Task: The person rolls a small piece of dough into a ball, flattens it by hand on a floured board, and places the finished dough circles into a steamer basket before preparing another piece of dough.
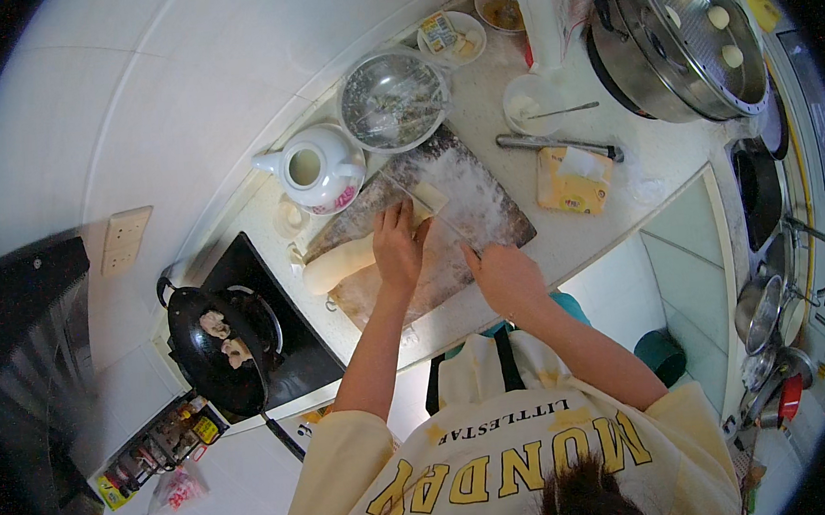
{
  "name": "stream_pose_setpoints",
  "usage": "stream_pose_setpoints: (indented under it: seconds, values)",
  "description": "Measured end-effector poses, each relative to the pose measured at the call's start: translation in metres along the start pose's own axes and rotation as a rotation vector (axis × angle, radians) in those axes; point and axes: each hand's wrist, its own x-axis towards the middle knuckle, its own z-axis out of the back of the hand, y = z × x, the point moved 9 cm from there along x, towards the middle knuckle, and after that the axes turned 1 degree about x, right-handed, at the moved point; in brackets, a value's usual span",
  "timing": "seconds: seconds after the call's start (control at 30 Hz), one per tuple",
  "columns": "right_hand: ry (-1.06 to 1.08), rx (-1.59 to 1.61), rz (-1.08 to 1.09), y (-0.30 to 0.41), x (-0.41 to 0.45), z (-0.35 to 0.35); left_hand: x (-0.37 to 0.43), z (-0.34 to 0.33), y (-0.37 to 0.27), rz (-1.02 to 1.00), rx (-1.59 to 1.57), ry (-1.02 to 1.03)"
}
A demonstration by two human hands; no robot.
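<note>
A thick roll of pale dough [341,262] lies across a floured wooden board [479,181], its left end reaching past the board's edge. My left hand [397,248] rests over the roll near its right end, fingers spread on it. In my right hand [507,279] is the handle of a knife [419,201], mostly hidden by my fingers. The blade is seen nearly edge-on, running up and left from my fist. Just right of the blade sits a short piece of dough [431,196]. Whether the blade has gone fully through is not visible.
Behind the board stand a white teapot [335,184] and a floury bowl [393,97]. A tissue pack [574,181] and metal rod [555,143] lie rightward. A steamer [699,44] holds several dough pieces. Leftward, a black wok [211,358] with meat sits on the stove.
</note>
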Motion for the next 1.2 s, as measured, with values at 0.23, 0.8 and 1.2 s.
stream_pose_setpoints:
  seconds: [0.23,0.8,1.2]
  values:
    - [-0.027,-0.118,0.066,0.006,0.026,-0.032,-0.007,-0.008,0.005,0.031,0.025,0.093]
    - [-0.753,-0.174,-0.171,-0.261,-0.147,0.138,0.047,-0.036,-0.021,-0.38,0.079,0.37]
    - [-0.807,-0.172,0.035,-0.356,-0.032,0.177,-0.094,-0.087,0.031,0.897,-1.196,0.042]
